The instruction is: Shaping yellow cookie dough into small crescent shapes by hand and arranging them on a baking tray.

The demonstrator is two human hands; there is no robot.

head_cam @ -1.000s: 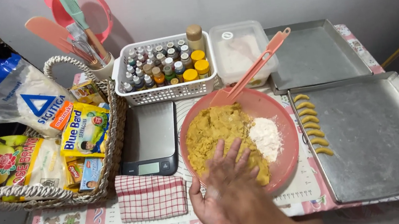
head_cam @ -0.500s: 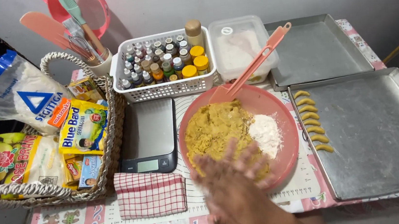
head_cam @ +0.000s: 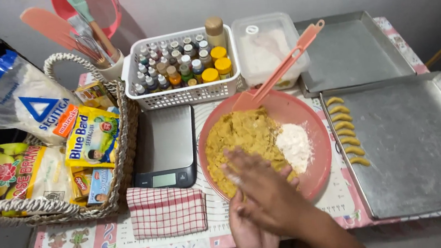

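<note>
Palms pressed together, right hand (head_cam: 261, 187) laid flat across left hand (head_cam: 250, 234), fingers stretched out; whether a bit of dough sits between the palms cannot be told, and nothing shows held in either hand. Both hands hover over the near rim of the pink bowl (head_cam: 319, 174), right fingertips dusted white. Inside the bowl: crumbly yellow dough (head_cam: 243, 135) on the left part, heap of white flour (head_cam: 293, 145) on the right part. Pink spatula (head_cam: 280, 69) leans on the bowl's far rim, handle pointing away to the right. Right of the bowl, a metal tray (head_cam: 422, 147) with a column of small curved yellow dough pieces (head_cam: 346, 131) along its left edge. Second metal tray (head_cam: 351, 49) lies beyond the bowl to the right. Left of the bowl, a digital kitchen scale (head_cam: 167, 145); nearer than the scale, a red checked cloth (head_cam: 167, 210). Beyond the bowl, a white basket of small bottles (head_cam: 183, 68) and a lidded plastic container (head_cam: 267, 46). Further left of the bowl, a woven basket (head_cam: 120, 171) with packets.
</note>
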